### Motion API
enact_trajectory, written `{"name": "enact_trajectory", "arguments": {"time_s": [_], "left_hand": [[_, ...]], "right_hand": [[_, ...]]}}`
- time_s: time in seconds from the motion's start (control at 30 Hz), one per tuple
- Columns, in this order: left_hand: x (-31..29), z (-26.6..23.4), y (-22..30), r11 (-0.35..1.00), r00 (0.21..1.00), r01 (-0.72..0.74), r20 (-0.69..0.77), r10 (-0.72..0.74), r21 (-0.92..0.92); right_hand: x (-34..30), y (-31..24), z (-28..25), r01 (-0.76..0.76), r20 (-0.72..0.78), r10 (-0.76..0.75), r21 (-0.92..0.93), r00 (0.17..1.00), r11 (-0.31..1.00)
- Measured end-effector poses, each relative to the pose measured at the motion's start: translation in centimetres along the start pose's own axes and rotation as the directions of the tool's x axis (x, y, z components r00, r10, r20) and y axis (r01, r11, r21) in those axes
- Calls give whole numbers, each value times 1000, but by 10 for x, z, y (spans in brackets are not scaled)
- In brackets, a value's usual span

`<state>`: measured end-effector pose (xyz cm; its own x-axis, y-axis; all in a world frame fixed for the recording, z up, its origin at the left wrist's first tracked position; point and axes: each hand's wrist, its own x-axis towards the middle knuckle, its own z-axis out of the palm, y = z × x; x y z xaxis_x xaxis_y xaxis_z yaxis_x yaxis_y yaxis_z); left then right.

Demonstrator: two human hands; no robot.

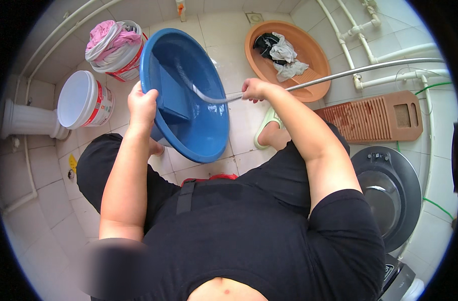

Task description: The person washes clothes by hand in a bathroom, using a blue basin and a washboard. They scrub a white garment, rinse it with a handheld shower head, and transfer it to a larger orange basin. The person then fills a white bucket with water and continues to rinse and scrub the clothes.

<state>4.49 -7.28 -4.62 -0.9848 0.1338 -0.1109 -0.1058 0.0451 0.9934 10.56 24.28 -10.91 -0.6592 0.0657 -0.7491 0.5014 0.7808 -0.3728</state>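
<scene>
A large blue basin (209, 75) is tilted on its side in front of me, its hollow facing right. My left hand (142, 106) is closed on its left rim. Inside, a ribbed washboard panel is moulded into the wall, and the surface looks wet. My right hand (254, 89) grips a flexible metal hose (339, 75) that comes in from the right. Beyond the fingers, a paler curved stretch reaches into the basin; whether its far end is hose or running water I cannot tell.
An orange basin (314, 88) holds black and white cloths (284, 50). Right of me are a brown washboard (359, 118) and a dark round basin (412, 200). At left stand a bucket of pink and white laundry (113, 42) and a white bucket (76, 100). Pipes line the walls.
</scene>
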Motion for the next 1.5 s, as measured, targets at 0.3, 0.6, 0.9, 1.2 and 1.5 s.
{"name": "enact_trajectory", "arguments": {"time_s": [0.3, 0.6, 0.9, 1.2, 1.5], "left_hand": [[-1, -11, -7, 997, 998, -68, 5, 68, 28], [-1, 1, -1, 990, 993, -122, 10, 122, 65], [3, 7, -14, 983, 990, -142, 1, 143, 118], [5, 8, 5, 993, 997, 5, 72, -14, 116], [13, 35, -10, 988, 994, -85, -79, 75, -126]], "right_hand": [[9, -60, 104, 290, 295, -111, -685, 949, 668], [-39, -113, 42, 513, -73, -512, -5, 856, 858], [-72, -88, -17, 529, -477, -282, 532, 832, 661], [-88, -80, 1, 545, -428, -369, 430, 825, 720], [-118, -76, 20, 465, -175, -431, 306, 885, 831]]}}
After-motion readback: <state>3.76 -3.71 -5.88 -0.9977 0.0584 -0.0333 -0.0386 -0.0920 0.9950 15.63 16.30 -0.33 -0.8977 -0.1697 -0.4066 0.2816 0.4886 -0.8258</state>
